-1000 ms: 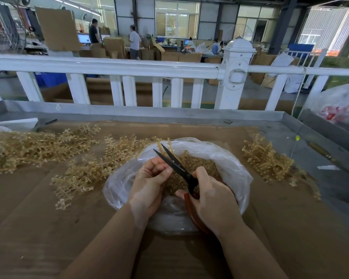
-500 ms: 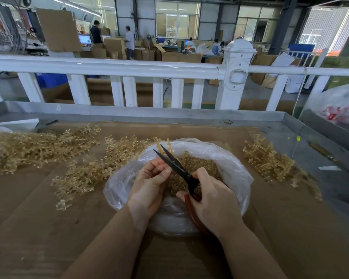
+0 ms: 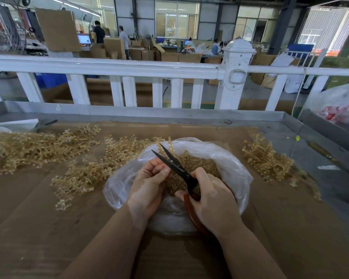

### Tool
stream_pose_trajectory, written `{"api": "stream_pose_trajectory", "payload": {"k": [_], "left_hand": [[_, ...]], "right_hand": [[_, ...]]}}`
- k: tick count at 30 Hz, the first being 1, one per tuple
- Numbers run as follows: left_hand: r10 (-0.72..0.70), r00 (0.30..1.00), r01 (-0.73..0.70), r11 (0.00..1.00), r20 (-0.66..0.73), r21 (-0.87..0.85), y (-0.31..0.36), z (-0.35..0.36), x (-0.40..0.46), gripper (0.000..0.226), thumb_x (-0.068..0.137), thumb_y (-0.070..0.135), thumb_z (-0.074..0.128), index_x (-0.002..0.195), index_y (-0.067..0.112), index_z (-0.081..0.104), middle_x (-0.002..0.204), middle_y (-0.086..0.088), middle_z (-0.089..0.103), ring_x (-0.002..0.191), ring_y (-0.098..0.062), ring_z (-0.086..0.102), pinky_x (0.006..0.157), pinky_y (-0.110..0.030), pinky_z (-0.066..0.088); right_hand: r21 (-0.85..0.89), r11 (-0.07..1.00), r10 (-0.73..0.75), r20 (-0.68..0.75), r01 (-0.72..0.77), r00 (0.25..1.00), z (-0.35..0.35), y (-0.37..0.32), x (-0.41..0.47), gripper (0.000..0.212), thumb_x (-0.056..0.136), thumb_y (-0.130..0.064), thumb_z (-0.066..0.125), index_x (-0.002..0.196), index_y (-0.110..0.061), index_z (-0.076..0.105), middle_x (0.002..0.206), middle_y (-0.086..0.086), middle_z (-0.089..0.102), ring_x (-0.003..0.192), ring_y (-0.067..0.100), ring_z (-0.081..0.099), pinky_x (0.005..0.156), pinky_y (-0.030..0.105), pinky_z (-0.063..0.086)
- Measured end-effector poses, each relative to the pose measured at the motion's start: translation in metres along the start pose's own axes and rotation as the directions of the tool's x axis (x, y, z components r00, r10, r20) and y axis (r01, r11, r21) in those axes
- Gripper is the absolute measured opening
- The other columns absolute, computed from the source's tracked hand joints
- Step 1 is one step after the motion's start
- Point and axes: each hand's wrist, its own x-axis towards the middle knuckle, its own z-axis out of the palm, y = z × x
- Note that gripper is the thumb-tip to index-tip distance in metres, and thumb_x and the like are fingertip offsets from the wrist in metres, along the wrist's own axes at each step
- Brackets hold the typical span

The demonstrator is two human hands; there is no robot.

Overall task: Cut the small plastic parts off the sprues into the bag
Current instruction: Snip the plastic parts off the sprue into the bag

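Two heaps of uncut sprues (image 3: 38, 148) lie on the cardboard well to the left of our grip, one far out and one (image 3: 93, 170) just beside the bag. Moving right, our left hand (image 3: 149, 182) has its fingers curled round a single sprue (image 3: 165, 144), whose tip pokes up past the blades above the bag's mouth. The scissors (image 3: 173, 164) cross just right of that hand, blades parted with the sprue between them, black tips pointing up and away from us. Our right hand (image 3: 212, 198) wraps the red-brown handles, fingers closed through and around them. Beneath both hands sits the clear plastic bag (image 3: 226, 158), open, with a bed of small cut parts (image 3: 199, 166) already inside. Right of the grip, apart from the bag, lies another pile of sprues (image 3: 268, 162), which we judge to be stripped ones, though we cannot be certain.

We judge we are mid-cut on this sprue. Next we need to close the blades at a part's stem so it drops into the bag, then feed the sprue along with the left hand.
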Motion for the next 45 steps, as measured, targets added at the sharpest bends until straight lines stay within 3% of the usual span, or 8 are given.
{"api": "stream_pose_trajectory", "payload": {"k": [15, 19, 22, 26, 34, 38, 40, 45], "left_hand": [[-0.046, 0.999, 0.046, 0.999, -0.004, 0.022, 0.0009, 0.0026, -0.0005, 0.022, 0.086, -0.015, 0.046, 0.091, 0.003, 0.058, 0.082, -0.008, 0.059, 0.08, -0.015, 0.059, 0.081, -0.022, 0.05], [-0.118, 0.993, 0.12, 0.991, 0.029, -0.053, 0.0055, 0.0006, 0.001, 0.021, 0.072, -0.001, 0.055, 0.091, 0.004, 0.061, 0.082, -0.007, 0.063, 0.075, -0.015, 0.062, 0.072, -0.021, 0.052], [-0.144, 0.989, 0.145, 0.987, 0.026, -0.065, 0.0063, -0.0012, 0.0028, 0.012, 0.075, 0.011, 0.058, 0.086, 0.007, 0.062, 0.074, -0.003, 0.064, 0.068, -0.011, 0.061, 0.064, -0.017, 0.053], [-0.138, 0.99, 0.136, 0.987, -0.029, -0.082, 0.0022, -0.0011, 0.0039, 0.013, 0.082, -0.006, 0.053, 0.084, 0.006, 0.059, 0.072, -0.004, 0.061, 0.06, -0.008, 0.062, 0.061, -0.015, 0.054], [-0.164, 0.986, 0.16, 0.981, -0.026, -0.112, 0.0023, -0.0045, 0.007, 0.013, 0.08, -0.006, 0.055, 0.081, 0.006, 0.06, 0.07, -0.004, 0.063, 0.061, -0.01, 0.065, 0.061, -0.019, 0.056], [-0.181, 0.98, 0.173, 0.981, -0.087, -0.091, 0.0042, -0.002, 0.0081, 0.013, 0.077, 0.014, 0.064, 0.087, 0.005, 0.065, 0.075, -0.005, 0.067, 0.065, -0.011, 0.066, 0.063, -0.02, 0.057], [-0.169, 0.979, 0.163, 0.985, -0.111, -0.064, 0.0031, 0.0002, 0.0072, 0.004, 0.085, 0.006, 0.059, 0.082, 0.005, 0.061, 0.073, -0.005, 0.066, 0.061, -0.008, 0.064, 0.06, -0.018, 0.056], [-0.161, 0.978, 0.149, 0.985, -0.134, -0.089, 0.0042, -0.0003, 0.0061, 0.012, 0.09, -0.002, 0.052, 0.084, 0.002, 0.061, 0.068, -0.004, 0.065, 0.059, -0.008, 0.064, 0.065, -0.019, 0.056]], "right_hand": [[0.029, 0.999, -0.015, 0.004, 0.015, 1.0, -0.0029, 0.0012, 0.001, 0.043, 0.081, -0.049, 0.067, 0.102, -0.012, 0.058, 0.082, -0.001, 0.068, 0.07, 0.011, 0.064, 0.062, 0.013, 0.044], [-0.018, 1.0, -0.009, 0.002, 0.009, 1.0, -0.0023, 0.0016, 0.0007, 0.042, 0.081, -0.052, 0.065, 0.1, -0.016, 0.057, 0.08, -0.005, 0.065, 0.07, 0.01, 0.062, 0.061, 0.016, 0.045], [-0.022, 1.0, 0.001, -0.021, -0.002, 1.0, -0.0023, 0.0014, 0.0009, 0.04, 0.079, -0.052, 0.067, 0.095, -0.017, 0.057, 0.075, -0.006, 0.063, 0.066, 0.011, 0.059, 0.057, 0.018, 0.045], [-0.013, 0.999, 0.04, -0.088, -0.041, 0.995, -0.0021, 0.0022, 0.0007, 0.038, 0.078, -0.047, 0.07, 0.093, -0.015, 0.056, 0.073, -0.005, 0.062, 0.064, 0.012, 0.059, 0.054, 0.021, 0.046], [-0.091, 0.994, 0.065, -0.007, -0.066, 0.998, 0.0028, 0.0066, -0.0002, 0.048, 0.083, -0.052, 0.064, 0.114, -0.017, 0.057, 0.09, -0.003, 0.067, 0.081, 0.014, 0.063, 0.067, 0.019, 0.043], [-0.091, 0.995, 0.051, -0.01, -0.052, 0.999, 0.0015, 0.0066, -0.0001, 0.044, 0.081, -0.052, 0.066, 0.107, -0.018, 0.059, 0.082, -0.004, 0.066, 0.073, 0.012, 0.062, 0.063, 0.015, 0.037], [-0.085, 0.995, 0.051, -0.009, -0.051, 0.999, 0.0007, 0.006, -0.0003, 0.043, 0.08, -0.054, 0.066, 0.104, -0.019, 0.059, 0.08, -0.005, 0.065, 0.071, 0.011, 0.061, 0.062, 0.015, 0.037], [-0.012, 0.997, 0.072, -0.071, -0.073, 0.995, -0.0003, 0.0058, -0.0006, 0.039, 0.077, -0.049, 0.072, 0.094, -0.018, 0.057, 0.077, -0.004, 0.065, 0.068, 0.013, 0.061, 0.056, 0.018, 0.044]]}}
